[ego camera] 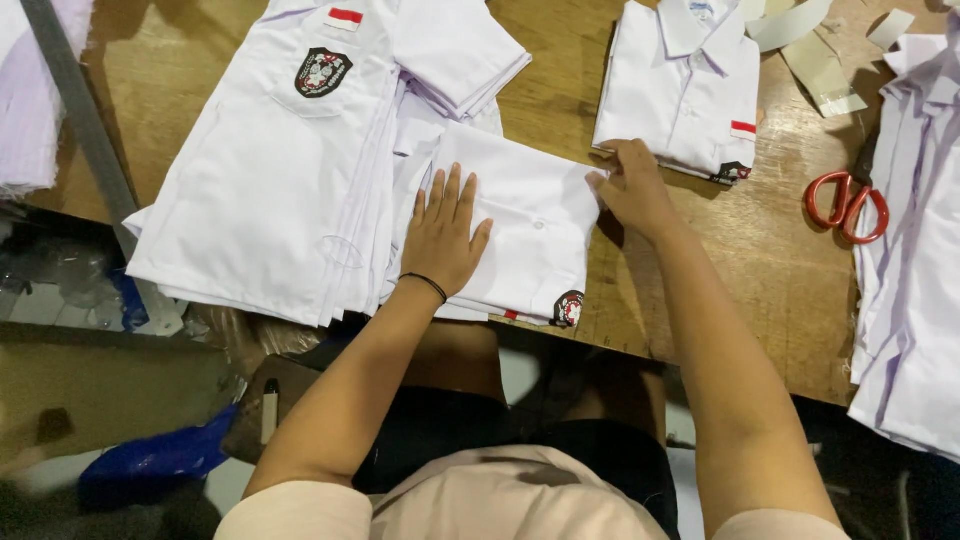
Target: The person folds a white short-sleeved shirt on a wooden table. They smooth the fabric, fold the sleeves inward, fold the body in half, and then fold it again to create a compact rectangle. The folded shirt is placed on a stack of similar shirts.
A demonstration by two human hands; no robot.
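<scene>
The left hand lies flat and open, fingers spread, pressing on a folded white shirt. A thin black band is around its wrist. The right hand is at the right edge of the same shirt, its fingers curled and pinching this edge. The shirt lies on the wooden tabletop, directly under both hands, with a small round badge showing at its lower corner near the person's body.

Just left of the left hand, partly under the folded shirt, there is a stack of unfolded white shirts; the top one has a dark emblem on the pocket and a small red and white patch near the collar. Beyond the right hand, touching or almost touching its fingertips, lies another folded white shirt with its collar up. Farther to the right of the right hand are red-handled scissors, and next to them one more pile of white cloth at the tabletop's edge. Some pale paper strips lie beyond the scissors.
</scene>
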